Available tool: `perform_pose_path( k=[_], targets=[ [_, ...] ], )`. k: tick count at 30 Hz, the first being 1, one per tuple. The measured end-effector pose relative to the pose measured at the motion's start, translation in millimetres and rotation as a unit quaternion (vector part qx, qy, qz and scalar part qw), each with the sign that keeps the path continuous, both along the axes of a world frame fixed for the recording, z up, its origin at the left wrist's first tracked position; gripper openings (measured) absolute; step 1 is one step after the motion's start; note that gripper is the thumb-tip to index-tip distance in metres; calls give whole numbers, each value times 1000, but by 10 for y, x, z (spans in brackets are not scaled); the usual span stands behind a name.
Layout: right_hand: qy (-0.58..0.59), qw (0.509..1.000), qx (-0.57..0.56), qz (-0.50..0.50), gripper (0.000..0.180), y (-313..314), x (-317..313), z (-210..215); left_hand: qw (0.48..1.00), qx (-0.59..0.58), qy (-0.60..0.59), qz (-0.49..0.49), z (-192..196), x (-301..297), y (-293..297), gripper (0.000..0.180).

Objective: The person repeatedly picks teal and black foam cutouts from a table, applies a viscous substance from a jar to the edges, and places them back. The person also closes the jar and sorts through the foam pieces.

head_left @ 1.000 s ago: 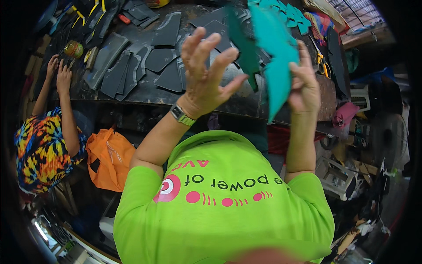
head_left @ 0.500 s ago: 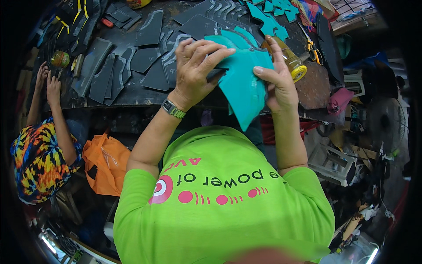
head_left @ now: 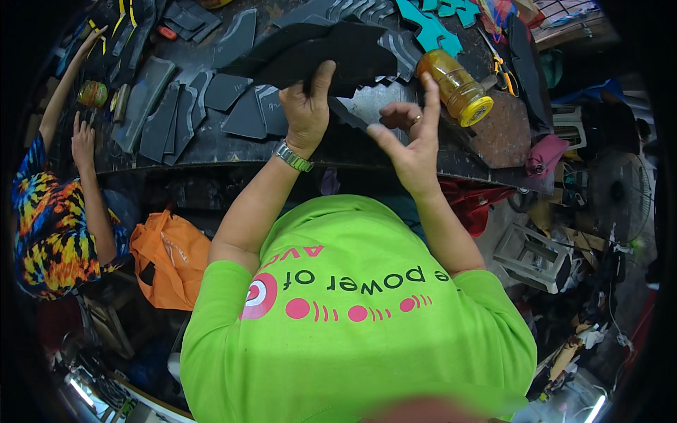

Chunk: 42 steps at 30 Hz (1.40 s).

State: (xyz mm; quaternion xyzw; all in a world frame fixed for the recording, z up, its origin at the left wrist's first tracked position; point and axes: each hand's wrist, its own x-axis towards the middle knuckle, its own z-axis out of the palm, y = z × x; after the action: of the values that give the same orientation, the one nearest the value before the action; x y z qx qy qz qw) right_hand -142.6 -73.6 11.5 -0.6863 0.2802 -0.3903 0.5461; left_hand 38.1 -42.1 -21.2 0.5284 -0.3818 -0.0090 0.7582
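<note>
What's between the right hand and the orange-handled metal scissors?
A see-through amber jar with a yellow lid lies between the right hand and the orange-handled metal scissors, shown in the head view.

Your lime-green, short-sleeved T-shirt (head_left: 352, 359)
It carries pink dots (head_left: 297, 308) and black lettering (head_left: 356, 285); you wear a metal-banded watch (head_left: 293, 156) on your left wrist (head_left: 301, 146), a ring (head_left: 417, 118) on your right hand (head_left: 416, 155).

This is a workshop: cut dark pieces (head_left: 233, 94) and teal ones (head_left: 429, 32) lie across a long worktable (head_left: 211, 149) beside scissors (head_left: 505, 77), another person (head_left: 60, 229) works alongside, and scraps (head_left: 572, 352) litter the floor.
</note>
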Motion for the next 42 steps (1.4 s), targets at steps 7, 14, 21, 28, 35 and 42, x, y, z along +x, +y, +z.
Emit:
perform_pose_path(
  k=[7, 14, 21, 28, 35, 42],
  targets=[
    [145, 956, -253, -33, 82, 6, -103, -181, 984, 15, 175, 0, 30, 102, 12, 20],
    [3, 969, -171, -176, 71, -258, -367, 274, 933, -62, 323, -143, 491, 514, 512, 12],
    [38, 873, -483, -61, 55, -131, -98, 393, 769, -28, 508, -387, 208, 11, 676, 24],
    [73, 929, -360, 38, 79, 43, -56, 313, 748, 3, 556, -361, 38, -104, 635, 39],
    [79, 989, -124, -17, 95, -32, -77, 257, 765, 26, 557, -323, 162, -283, 591, 31],
    [144, 979, -140, -30, 93, -64, -73, 286, 831, 83, 480, -268, 48, -300, 608, 17]
  ],
)
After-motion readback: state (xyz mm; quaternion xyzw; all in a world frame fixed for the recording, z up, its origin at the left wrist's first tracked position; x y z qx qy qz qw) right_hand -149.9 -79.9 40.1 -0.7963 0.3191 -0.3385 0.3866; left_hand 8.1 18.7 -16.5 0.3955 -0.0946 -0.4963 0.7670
